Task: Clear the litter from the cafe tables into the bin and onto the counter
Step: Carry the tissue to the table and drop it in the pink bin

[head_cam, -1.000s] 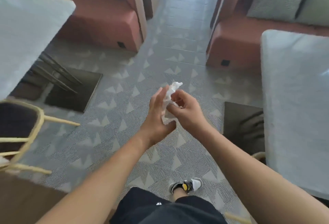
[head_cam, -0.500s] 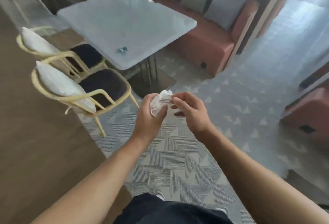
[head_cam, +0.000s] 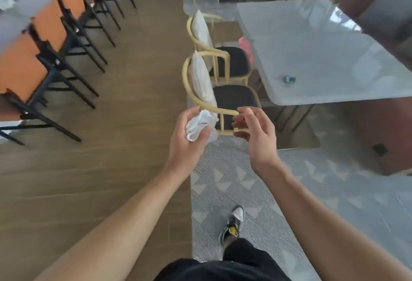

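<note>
My left hand [head_cam: 186, 140] grips a crumpled white tissue [head_cam: 200, 124] in front of me, thumb and fingers curled round it. My right hand [head_cam: 256, 133] hovers a little to the right of the tissue, fingers loosely curled and holding nothing. A small teal scrap of litter [head_cam: 289, 79] lies near the front edge of the pale marble table [head_cam: 323, 57] at the right.
Two yellow-framed chairs [head_cam: 223, 93] with white cushions stand against the table's left side, just beyond my hands. A row of black stools [head_cam: 66, 57] lines an orange counter front [head_cam: 24, 75] at the left. Wooden floor lies between them; patterned grey carpet [head_cam: 267, 191] is underfoot.
The view has swung left, bringing the counter stools into sight. My right hand has let go of the tissue and moved apart from it; my left hand now holds it alone.
</note>
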Motion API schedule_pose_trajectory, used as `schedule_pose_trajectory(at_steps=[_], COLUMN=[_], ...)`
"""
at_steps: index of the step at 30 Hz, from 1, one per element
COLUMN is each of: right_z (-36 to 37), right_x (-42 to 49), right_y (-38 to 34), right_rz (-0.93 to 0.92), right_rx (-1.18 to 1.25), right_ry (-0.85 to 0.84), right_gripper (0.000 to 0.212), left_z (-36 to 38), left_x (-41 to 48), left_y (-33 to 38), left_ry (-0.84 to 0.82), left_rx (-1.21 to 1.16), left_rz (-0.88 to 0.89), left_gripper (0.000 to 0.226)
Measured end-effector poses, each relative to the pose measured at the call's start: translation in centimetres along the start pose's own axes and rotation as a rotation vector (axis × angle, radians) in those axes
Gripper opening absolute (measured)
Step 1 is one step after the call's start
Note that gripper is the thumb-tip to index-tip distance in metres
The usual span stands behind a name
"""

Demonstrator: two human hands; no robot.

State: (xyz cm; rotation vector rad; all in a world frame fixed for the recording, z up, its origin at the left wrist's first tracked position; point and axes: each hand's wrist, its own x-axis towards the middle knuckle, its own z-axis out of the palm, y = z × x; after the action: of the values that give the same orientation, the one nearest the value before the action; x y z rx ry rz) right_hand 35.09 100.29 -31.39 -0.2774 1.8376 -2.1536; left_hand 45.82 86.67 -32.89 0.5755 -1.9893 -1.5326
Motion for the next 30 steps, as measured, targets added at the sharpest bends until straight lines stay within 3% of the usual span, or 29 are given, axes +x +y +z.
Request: schedule_pose_trajectory(at_steps=[4,10,18,25,30], right_z=[4.4,10.6,17.7,24.0,31.7], right_x=[5.9,16.4,26.4,33.6,39.1], right_y=[0.9,1.7,1.9,3.4,4.9], right_rz=[0.015,0.029,0.037,0.034,-0.001], right_rx=[0.018,-0.025,-0.030,-0.051,-0.039], right_ry=[-0.102,-0.259,-0.382,-0.414,-0.404], right_gripper=[0.033,0.032,0.029,0.044,0.042], left_z=[-2.7,-4.3,-6.8,-10.6,-15.4], left_x=[4.9,13.5,22.6,30.6,38.6], left_y=[-1.8,-3.7,-5.6,-8.1,-10.8], left_ry=[0.070,0.228,0.381,0.422,0.446], left_rx=[0.063,0.157,0.110,0.058,0.012], left_rz=[-0.003,-0.021,-0.126,-0.172,-0.156], left_gripper=[0.050,0.038,0.029,0.022,0.022])
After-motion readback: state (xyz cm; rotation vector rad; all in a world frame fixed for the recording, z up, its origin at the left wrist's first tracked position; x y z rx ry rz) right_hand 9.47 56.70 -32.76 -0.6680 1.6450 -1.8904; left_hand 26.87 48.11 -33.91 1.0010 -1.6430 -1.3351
